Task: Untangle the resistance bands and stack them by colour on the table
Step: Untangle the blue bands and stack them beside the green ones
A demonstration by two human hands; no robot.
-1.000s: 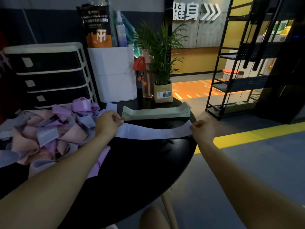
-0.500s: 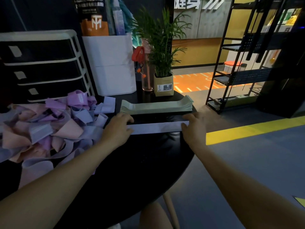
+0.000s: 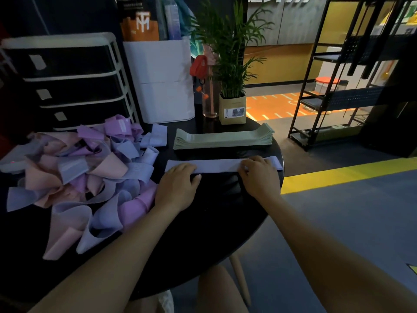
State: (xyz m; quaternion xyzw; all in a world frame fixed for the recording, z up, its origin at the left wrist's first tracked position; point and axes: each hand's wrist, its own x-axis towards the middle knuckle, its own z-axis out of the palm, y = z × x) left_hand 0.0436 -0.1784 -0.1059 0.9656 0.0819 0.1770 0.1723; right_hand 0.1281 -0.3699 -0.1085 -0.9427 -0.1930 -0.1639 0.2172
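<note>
Left hand (image 3: 178,186) palm-down on the left end of a pale lavender resistance band (image 3: 217,165), fingers extended and pressing it flat rather than curling round it. Right hand (image 3: 259,175) on the same band nearer its right end, fingers bent down over the strip; whether pinching the fabric or only pressing it, hard to tell in the dim light. Band itself stretched out straight and flat on the black round table (image 3: 214,224), its right tip poking out past the right hand, close to the table's edge.

Just behind, parallel and not touching: a neat stack of green bands (image 3: 223,139), also flat on the tabletop. To the left, a loose tangled heap of bands (image 3: 85,175) in pink, purple and lavender, spread across the table's left side, its nearest loops just beside the left wrist.

Further back along the table: a potted plant (image 3: 232,108) in a tan pot, a clear bottle with a red strap (image 3: 208,86) beside it, a white box-shaped container (image 3: 161,80), and a drawer unit with dark drawers (image 3: 67,80) at far left. Beyond the table on the right, a black metal shelving rack (image 3: 334,86) and a yellow floor stripe (image 3: 347,175).
</note>
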